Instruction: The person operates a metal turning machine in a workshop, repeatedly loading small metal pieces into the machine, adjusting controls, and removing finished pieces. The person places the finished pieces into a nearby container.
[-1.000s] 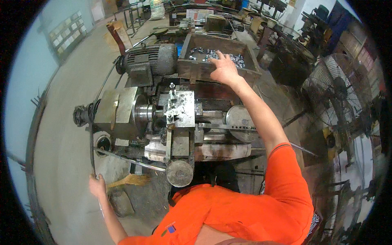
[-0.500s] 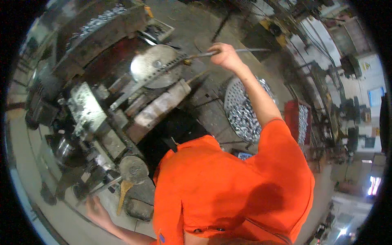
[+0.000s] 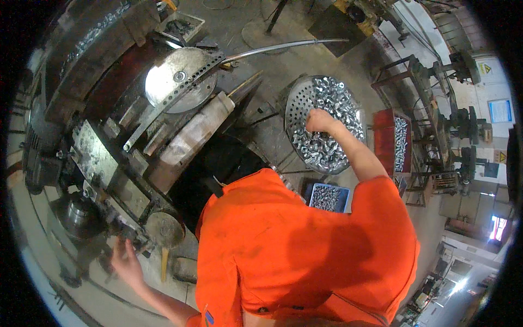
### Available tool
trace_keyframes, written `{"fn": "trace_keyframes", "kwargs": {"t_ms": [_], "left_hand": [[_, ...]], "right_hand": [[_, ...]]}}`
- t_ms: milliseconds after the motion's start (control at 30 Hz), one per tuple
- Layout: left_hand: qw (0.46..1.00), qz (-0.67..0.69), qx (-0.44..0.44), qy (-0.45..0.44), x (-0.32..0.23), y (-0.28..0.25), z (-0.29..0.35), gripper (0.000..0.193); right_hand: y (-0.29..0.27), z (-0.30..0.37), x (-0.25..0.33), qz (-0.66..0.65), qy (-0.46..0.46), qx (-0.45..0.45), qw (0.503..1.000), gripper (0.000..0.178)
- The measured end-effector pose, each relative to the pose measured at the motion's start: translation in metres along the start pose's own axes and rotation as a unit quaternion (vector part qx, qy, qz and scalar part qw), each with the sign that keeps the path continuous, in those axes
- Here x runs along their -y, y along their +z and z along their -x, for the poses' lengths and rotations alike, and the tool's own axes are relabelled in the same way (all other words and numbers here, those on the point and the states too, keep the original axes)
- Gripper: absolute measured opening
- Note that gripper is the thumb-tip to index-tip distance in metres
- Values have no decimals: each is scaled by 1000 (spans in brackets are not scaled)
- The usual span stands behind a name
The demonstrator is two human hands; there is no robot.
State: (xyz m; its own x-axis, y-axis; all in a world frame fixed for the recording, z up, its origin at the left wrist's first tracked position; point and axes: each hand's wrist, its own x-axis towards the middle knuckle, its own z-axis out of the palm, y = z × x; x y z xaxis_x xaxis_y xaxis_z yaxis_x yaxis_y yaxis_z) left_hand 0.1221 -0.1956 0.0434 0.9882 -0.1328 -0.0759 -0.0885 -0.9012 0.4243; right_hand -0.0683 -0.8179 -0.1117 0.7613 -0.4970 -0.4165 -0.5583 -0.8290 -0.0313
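My right hand [image 3: 321,121] is over a round perforated metal tray [image 3: 298,107], its fingers curled in at the edge of a heap of shiny metal fittings [image 3: 332,147]. What those fingers hold, if anything, is hidden. At the lower left, my left hand [image 3: 127,262] is raised with fingers apart and nothing in it, beside the machine's metal fixture [image 3: 131,226]. A long lever with a row of holes [image 3: 188,86] and a curved rod handle [image 3: 272,48] extends across a round steel disc [image 3: 158,82]; neither hand touches it.
Below the tray stands a blue bin [image 3: 344,200] of small metal parts. A red crate [image 3: 383,143] of fittings is farther right. A yellow-handled tool [image 3: 164,264] lies by a round plate [image 3: 165,230] near my left forearm. Metal racks [image 3: 408,82] line the right.
My right hand has let go of the lever's rod handle and come down to the fittings on the tray. My left hand's fingers have spread near the fixture. The whole view has shifted slightly.
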Motion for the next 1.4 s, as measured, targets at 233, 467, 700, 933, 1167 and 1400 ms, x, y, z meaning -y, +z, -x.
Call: {"fn": "trace_keyframes", "kwargs": {"t_ms": [233,467,700,933,1167,1400], "left_hand": [[1000,5,-5,30,2,10,6,37],[1000,13,-18,8,9,13,13,35],[999,15,-32,34,11,9,12,33],[999,33,-36,17,16,11,15,34],[999,33,-35,11,18,9,13,34],[997,66,-35,-5,8,2,20,34]], "right_hand": [[-15,-13,-23,-2,-70,48,996,24],[45,-19,-34,-26,-17,-105,994,19],[35,-5,-8,-110,-125,-187,968,17],[18,1,9,-72,29,-80,994,26],[33,-11,1,-73,78,-73,992,24],[15,-32,6,141,-151,79,975,35]]}}
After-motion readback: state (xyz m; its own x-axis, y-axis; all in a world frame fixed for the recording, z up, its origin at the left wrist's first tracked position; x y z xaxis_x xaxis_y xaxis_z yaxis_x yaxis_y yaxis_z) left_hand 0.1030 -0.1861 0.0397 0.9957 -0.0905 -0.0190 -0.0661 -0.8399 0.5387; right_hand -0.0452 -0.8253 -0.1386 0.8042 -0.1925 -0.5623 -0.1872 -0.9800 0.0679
